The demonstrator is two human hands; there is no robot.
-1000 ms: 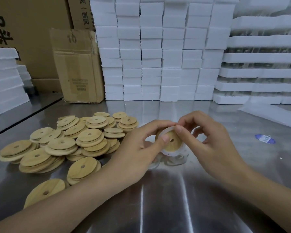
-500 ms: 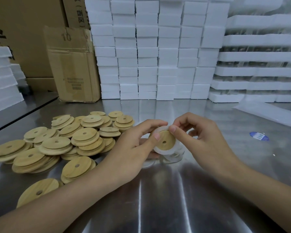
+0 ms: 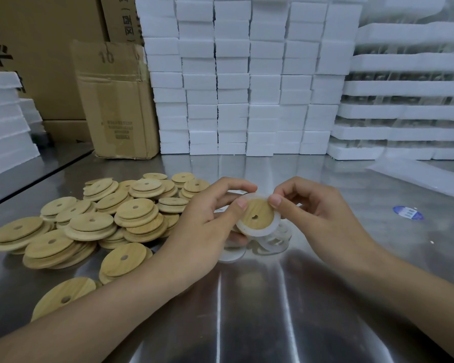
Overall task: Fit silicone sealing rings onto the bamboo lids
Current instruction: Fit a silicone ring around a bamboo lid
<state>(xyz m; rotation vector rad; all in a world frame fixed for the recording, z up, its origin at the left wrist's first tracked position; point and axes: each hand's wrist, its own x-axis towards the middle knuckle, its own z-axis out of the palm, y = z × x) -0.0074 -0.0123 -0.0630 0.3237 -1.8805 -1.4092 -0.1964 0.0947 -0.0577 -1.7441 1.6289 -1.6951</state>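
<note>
Above the bench (image 3: 247,310), a bamboo lid (image 3: 261,209) with a centre hole wears a white silicone ring (image 3: 270,228) round its rim; left hand (image 3: 207,226) and right hand (image 3: 317,216) each pinch its edge in a curled grip

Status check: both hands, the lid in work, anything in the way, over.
Left hand and right hand both pinch round bamboo lid. White silicone sealing ring sits round its rim. Nothing blocking; loose clear rings lie beneath, on steel table.
</note>
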